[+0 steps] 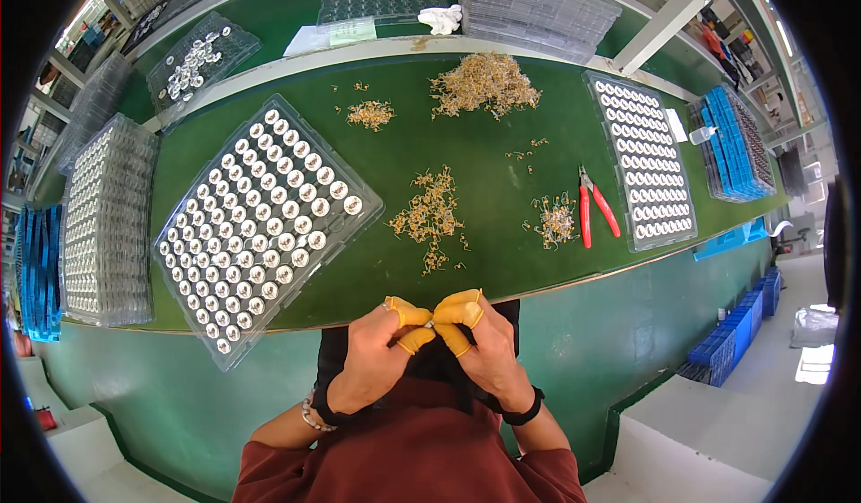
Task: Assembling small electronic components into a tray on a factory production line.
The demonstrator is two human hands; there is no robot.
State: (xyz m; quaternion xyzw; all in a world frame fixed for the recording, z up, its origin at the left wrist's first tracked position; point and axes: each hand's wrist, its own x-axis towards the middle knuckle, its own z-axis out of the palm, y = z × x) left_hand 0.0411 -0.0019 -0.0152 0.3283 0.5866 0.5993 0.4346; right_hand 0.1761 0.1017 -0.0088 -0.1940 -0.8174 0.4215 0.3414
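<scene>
Our fingertips meet in yellow finger covers [459, 313], thumbs and forefingers pinched together from both sides on a small pale piece [430, 325]. Most of it is hidden, so we cannot tell its shape. Our left hand [372, 352] and right hand [491, 349] are both closed on it, nearer our body than the middle pile [429, 212] of small orange-and-metal parts, and just off the table's near edge. Black bands circle both our wrists, with a beaded bracelet [314, 415] on the left one.

The middle pile lies loosely spread on the green table [502, 194]. To its left sits a clear tray [372, 205], set at a slant and filled with rows of round white pieces [352, 204]. To its right lies a smaller cluster [557, 221] of wired parts, then red-handled pliers [586, 216] with their handles spread toward us. Further right than the pliers is a second filled tray [613, 153].

Beyond the middle pile, slightly left, is a small heap [370, 115]; beyond it to the right rises the largest heap [484, 86]. Far left of the middle pile stands a tall tray stack [108, 225]; far right, blue trays [740, 149].
</scene>
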